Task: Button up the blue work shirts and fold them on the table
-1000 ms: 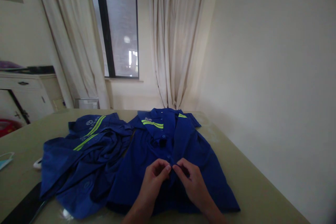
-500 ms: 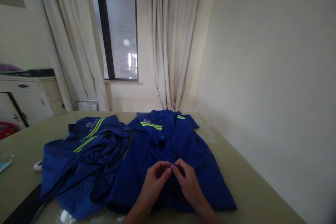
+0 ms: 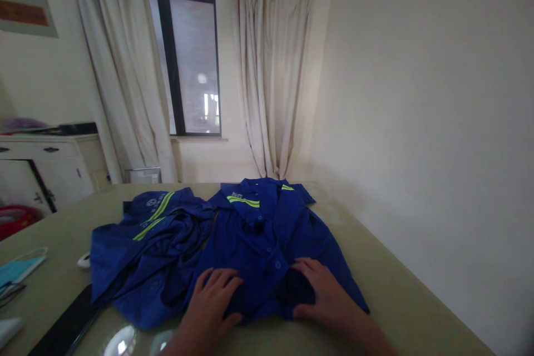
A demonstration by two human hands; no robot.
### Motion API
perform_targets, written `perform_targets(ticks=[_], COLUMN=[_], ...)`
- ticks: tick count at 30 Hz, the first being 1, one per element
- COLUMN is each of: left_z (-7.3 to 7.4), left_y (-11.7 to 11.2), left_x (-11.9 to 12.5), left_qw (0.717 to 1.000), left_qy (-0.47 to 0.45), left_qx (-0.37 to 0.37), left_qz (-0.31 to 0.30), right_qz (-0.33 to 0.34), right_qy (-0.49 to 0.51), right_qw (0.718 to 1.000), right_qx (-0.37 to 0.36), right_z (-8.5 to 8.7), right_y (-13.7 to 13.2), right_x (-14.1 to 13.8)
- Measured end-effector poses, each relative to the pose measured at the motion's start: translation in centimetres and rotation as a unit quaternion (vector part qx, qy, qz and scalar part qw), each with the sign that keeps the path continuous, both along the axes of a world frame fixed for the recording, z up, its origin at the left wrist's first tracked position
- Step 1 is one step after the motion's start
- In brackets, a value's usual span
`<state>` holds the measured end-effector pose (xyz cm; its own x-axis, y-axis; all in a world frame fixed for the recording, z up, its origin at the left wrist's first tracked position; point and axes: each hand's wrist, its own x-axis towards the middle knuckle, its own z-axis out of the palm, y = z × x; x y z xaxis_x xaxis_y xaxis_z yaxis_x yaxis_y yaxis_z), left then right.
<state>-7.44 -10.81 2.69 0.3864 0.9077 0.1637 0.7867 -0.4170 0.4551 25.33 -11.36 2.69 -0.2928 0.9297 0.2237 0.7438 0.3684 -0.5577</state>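
A blue work shirt [image 3: 300, 233] with yellow-green stripes lies spread on the table, collar at the far end, buttons down its front. My left hand [image 3: 212, 301] rests over its lower left front with the fingers spread. At the lower right front is my right hand [image 3: 323, 292], its thumb and fingers wide apart around a dark fold of the cloth, not closed on it. A button [image 3: 278, 265] shows between the two hands. To the left, a second blue work garment [image 3: 154, 256] with similar stripes lies crumpled beside the first.
On the left of the table [image 3: 400, 300] lie a long black object [image 3: 62, 325], a light blue face mask [image 3: 20, 270] and a small white item [image 3: 84, 260]. Shiny clear pieces [image 3: 120, 340] sit near the front edge. A wall [image 3: 438, 122] rises along the right side.
My hands, pinched together at the shirt's front before, have come apart to either side and opened. A button shows where they were. The camera view has tilted up slightly.
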Motion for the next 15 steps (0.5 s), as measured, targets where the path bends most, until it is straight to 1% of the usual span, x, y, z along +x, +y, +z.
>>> perform_targets(ticks=[2, 3, 4, 6, 10, 13, 15], left_z=[-0.2, -0.4, -0.6, -1.2, -1.8, -2.1, -2.6], left_y=[-0.2, -0.1, 0.1, 0.6, 1.4, 1.3, 0.9], left_x=[-3.8, -5.4, -6.7, -8.6, -11.0, -12.9, -13.9], left_qw=[0.993, 0.988, 0.985, 0.986, 0.985, 0.968, 0.961], left_qy=[0.093, 0.12, 0.132, 0.119, 0.041, 0.004, 0.011], left_qx=[0.024, 0.036, 0.044, 0.064, 0.136, 0.2, 0.211], left_qz=[0.067, 0.089, 0.098, 0.099, 0.101, 0.151, 0.176], right_qz=[-0.045, -0.069, -0.085, -0.093, -0.049, -0.039, -0.046], right_qy=[-0.051, -0.071, -0.09, -0.115, -0.13, -0.137, -0.139], right_qw=[0.998, 0.995, 0.992, 0.989, 0.99, 0.989, 0.989], right_qx=[0.017, 0.02, 0.018, 0.018, 0.035, 0.039, 0.038], right_z=[-0.1, -0.1, -0.2, -0.2, -0.1, -0.3, -0.8], right_y=[-1.0, -1.4, -1.6, -1.9, -2.6, -3.3, -3.8], right_x=[3.1, 4.5, 5.8, 7.6, 9.2, 10.1, 10.9])
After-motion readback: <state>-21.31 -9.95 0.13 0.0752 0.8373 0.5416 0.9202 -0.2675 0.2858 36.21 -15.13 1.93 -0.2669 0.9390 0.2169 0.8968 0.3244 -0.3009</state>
